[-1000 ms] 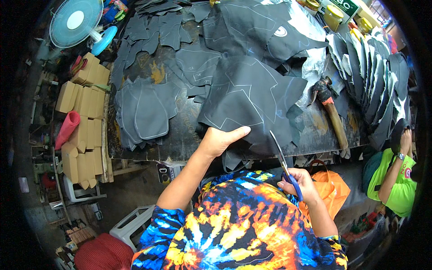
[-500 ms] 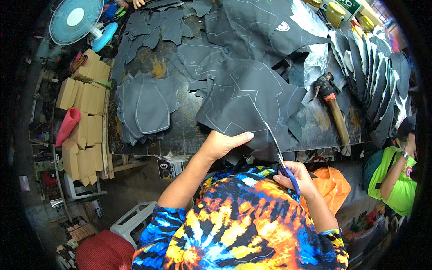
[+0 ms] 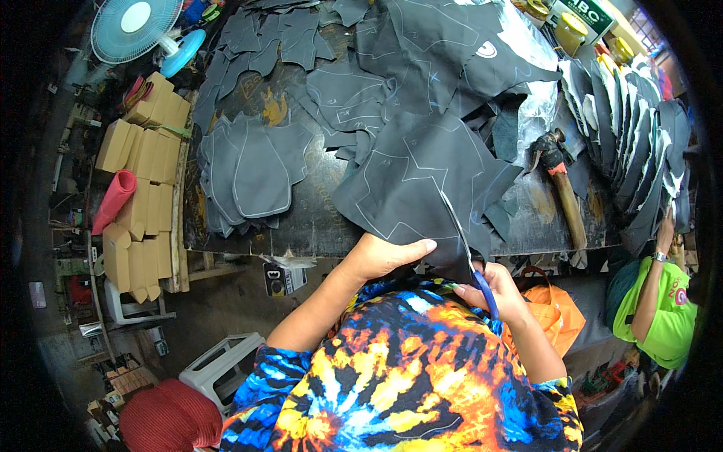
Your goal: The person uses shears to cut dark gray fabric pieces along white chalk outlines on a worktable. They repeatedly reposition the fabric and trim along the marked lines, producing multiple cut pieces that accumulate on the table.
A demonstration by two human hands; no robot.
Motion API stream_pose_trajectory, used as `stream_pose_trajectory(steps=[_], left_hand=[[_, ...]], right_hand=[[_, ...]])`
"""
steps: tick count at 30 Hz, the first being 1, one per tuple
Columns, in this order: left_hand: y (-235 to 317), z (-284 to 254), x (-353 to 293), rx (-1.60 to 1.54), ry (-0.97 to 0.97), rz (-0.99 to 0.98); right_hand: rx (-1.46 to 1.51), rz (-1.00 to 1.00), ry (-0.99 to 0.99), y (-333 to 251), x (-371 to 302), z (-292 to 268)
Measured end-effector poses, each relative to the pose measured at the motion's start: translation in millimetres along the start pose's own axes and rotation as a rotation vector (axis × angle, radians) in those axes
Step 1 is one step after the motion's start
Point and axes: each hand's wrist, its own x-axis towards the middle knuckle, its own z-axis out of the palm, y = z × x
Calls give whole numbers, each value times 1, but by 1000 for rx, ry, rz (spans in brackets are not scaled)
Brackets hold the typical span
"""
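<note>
A sheet of dark grey leather-like material [image 3: 410,200] with pale outlines drawn on it lies over the near edge of the table. My left hand [image 3: 388,256] grips its near edge, thumb flat on top and fingers hidden underneath. In my right hand [image 3: 503,297] is a pair of scissors [image 3: 486,294] with blue handles. Their blades point away from me into the sheet, along a drawn line toward an inner corner of the outline. Left of the sheet rests a stack of outlined grey pieces [image 3: 260,169].
A hammer [image 3: 563,192] with a wooden handle lies to the right, near standing rows of cut pieces [image 3: 629,128]. More grey material [image 3: 429,45] covers the far table. Cardboard boxes [image 3: 143,207] and a blue fan [image 3: 135,26] stand left. A person in bright green [image 3: 666,313] is at right.
The scissor blades have advanced farther into the sheet along the drawn line. The sheet and my left hand sit slightly lower in view. The other person's hand has moved to the standing pieces.
</note>
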Motion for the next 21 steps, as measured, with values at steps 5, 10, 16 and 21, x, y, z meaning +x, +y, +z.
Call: stream_pose_trajectory(steps=[5,10,16,21], left_hand=[[-3,3,2,-123,177,113],[-2,7,0,61,141,183],[0,10,-5,77,168,177],[5,4,-5,104,131,182]], right_hand=[[-30,96,-13,-4,-4,-3],[-65,83,-65,-18,14,-5],[18,-90,-10,-24,18,10],[-8,49,-69,-28,16,-3]])
